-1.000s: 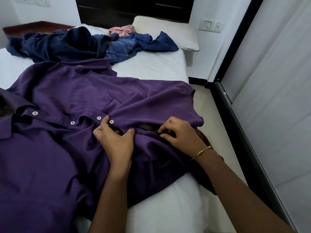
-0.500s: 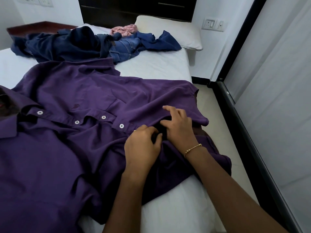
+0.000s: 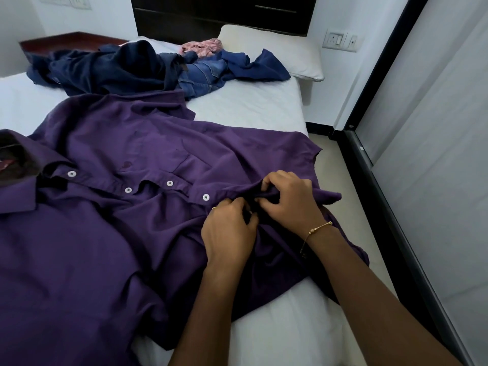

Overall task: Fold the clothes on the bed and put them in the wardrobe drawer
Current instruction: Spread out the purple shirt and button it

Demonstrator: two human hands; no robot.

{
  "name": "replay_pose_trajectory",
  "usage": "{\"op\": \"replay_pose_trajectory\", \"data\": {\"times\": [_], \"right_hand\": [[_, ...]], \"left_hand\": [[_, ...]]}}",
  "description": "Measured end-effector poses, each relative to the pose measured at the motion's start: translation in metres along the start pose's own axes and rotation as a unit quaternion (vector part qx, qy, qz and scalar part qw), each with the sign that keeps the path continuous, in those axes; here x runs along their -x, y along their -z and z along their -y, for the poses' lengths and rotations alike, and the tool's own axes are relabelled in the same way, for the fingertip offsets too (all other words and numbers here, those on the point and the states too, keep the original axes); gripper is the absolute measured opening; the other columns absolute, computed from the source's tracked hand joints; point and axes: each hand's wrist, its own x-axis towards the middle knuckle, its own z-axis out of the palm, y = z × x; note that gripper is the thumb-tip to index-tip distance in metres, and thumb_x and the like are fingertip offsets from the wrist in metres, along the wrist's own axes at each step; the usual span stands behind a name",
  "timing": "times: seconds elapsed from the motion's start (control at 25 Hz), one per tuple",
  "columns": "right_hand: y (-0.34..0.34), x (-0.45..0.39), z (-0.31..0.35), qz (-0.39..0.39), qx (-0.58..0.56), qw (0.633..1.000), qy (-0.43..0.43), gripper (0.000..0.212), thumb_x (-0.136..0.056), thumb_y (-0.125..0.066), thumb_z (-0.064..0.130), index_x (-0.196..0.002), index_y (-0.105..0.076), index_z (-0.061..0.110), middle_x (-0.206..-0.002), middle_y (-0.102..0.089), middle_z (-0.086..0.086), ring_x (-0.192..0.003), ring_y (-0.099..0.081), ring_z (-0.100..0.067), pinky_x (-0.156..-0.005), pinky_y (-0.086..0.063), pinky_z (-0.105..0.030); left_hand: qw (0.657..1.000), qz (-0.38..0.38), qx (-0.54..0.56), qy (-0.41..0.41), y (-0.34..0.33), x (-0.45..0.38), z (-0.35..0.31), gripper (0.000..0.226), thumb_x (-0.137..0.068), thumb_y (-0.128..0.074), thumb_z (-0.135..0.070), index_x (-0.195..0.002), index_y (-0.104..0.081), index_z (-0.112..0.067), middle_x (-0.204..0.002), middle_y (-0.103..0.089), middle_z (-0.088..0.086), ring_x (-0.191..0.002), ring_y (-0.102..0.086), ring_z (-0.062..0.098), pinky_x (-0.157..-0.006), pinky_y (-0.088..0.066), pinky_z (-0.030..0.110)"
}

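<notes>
Purple shirt spread front-up across bed, collar at left, hem near right edge – four white buttons visible along placket

Left hand and right hand together at lower placket, just past last visible button – fingers of both curled, pinching shirt fabric

Gold bracelet on right wrist

Heap of blue clothes plus pink piece farther up bed, beside pillow, well apart from hands
</notes>
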Motion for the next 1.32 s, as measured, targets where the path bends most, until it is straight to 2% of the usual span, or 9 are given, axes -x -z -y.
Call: {"op": "replay_pose_trajectory", "data": {"times": [0.12,0.24,0.36,0.52,0.68,0.92,1.0,1.16,1.32], "right_hand": [[0.007,0.0,-0.001,-0.041,-0.028,0.999,-0.008,0.022,-0.07,-0.055,0.035,-0.079,-0.064,0.017,-0.087,-0.049,0.007,-0.091,-0.038,-0.011,-0.081,-0.023,-0.032],[0.01,-0.001,-0.005,-0.146,-0.038,0.989,-0.01,0.017,-0.075,-0.059,0.029,-0.078,-0.069,0.015,-0.094,-0.052,-0.002,-0.095,-0.035,-0.013,-0.079,-0.026,-0.033],[0.011,-0.005,-0.007,-0.212,-0.069,0.974,-0.036,0.02,-0.082,-0.055,0.02,-0.081,-0.068,0.005,-0.089,-0.05,-0.007,-0.088,-0.039,-0.016,-0.076,-0.027,-0.014],[0.008,-0.002,-0.006,-0.128,-0.108,0.986,0.003,0.014,-0.08,-0.049,0.011,-0.084,-0.061,0.004,-0.087,-0.048,0.001,-0.081,-0.045,-0.016,-0.07,-0.031,-0.011],[0.0,0.002,-0.005,-0.04,-0.104,0.992,0.062,0.035,-0.075,-0.049,0.027,-0.102,-0.062,0.009,-0.098,-0.061,-0.003,-0.091,-0.051,-0.02,-0.08,-0.04,-0.029],[-0.009,0.002,-0.007,-0.008,-0.092,0.994,0.052,0.034,-0.082,-0.052,0.027,-0.101,-0.067,0.003,-0.093,-0.064,-0.009,-0.085,-0.058,-0.025,-0.078,-0.049,-0.042],[-0.008,0.002,-0.004,-0.036,-0.115,0.992,0.039,0.027,-0.084,-0.048,0.018,-0.094,-0.066,0.0,-0.086,-0.062,-0.01,-0.079,-0.057,-0.023,-0.075,-0.048,-0.036],[0.003,-0.001,0.003,-0.04,-0.22,0.974,-0.04,0.018,-0.084,-0.048,-0.001,-0.085,-0.066,0.0,-0.084,-0.058,-0.005,-0.074,-0.052,-0.008,-0.069,-0.039,-0.007],[0.013,0.002,0.007,0.041,-0.29,0.953,-0.082,0.011,-0.087,-0.057,0.005,-0.084,-0.064,0.013,-0.087,-0.061,-0.001,-0.079,-0.056,-0.007,-0.075,-0.045,-0.013]], "left_hand": [[0.999,-0.026,0.034,-0.033,0.0,0.002,-0.001,0.019,-0.089,-0.058,-0.026,-0.098,-0.063,-0.011,-0.099,-0.056,0.008,-0.095,-0.05,0.026,-0.064,-0.028,0.027],[0.991,-0.062,0.098,-0.073,-0.005,0.001,0.0,0.016,-0.087,-0.063,-0.019,-0.096,-0.065,-0.007,-0.1,-0.058,0.01,-0.091,-0.048,0.026,-0.067,-0.029,0.025],[0.98,-0.078,0.164,-0.087,-0.008,0.0,0.001,0.012,-0.087,-0.065,-0.022,-0.091,-0.064,-0.011,-0.091,-0.062,-0.003,-0.081,-0.045,0.007,-0.062,-0.03,0.015],[0.959,-0.1,0.257,-0.066,-0.008,-0.001,-0.002,0.013,-0.082,-0.07,-0.016,-0.091,-0.064,-0.007,-0.088,-0.055,-0.021,-0.075,-0.047,-0.006,-0.067,-0.036,0.008],[0.951,-0.1,0.283,-0.068,-0.009,-0.004,0.001,0.025,-0.081,-0.069,-0.005,-0.105,-0.065,-0.001,-0.088,-0.047,-0.037,-0.084,-0.048,-0.024,-0.074,-0.043,0.007],[0.954,-0.06,0.293,-0.02,-0.011,-0.003,0.005,0.008,-0.081,-0.07,-0.01,-0.086,-0.064,-0.013,-0.077,-0.062,-0.01,-0.071,-0.059,0.008,-0.07,-0.048,0.023],[0.944,-0.06,0.325,0.011,-0.009,-0.003,0.003,0.019,-0.077,-0.074,-0.01,-0.08,-0.057,-0.019,-0.071,-0.06,-0.013,-0.068,-0.059,0.005,-0.068,-0.049,0.021],[0.942,-0.065,0.329,0.028,-0.009,-0.003,0.004,0.02,-0.073,-0.078,-0.013,-0.068,-0.058,-0.017,-0.06,-0.054,-0.01,-0.058,-0.048,0.009,-0.063,-0.045,0.03],[0.935,-0.064,0.348,0.017,-0.008,-0.004,0.004,0.009,-0.079,-0.073,-0.01,-0.077,-0.065,-0.015,-0.08,-0.067,0.001,-0.064,-0.057,0.004,-0.062,-0.045,0.011]]}}
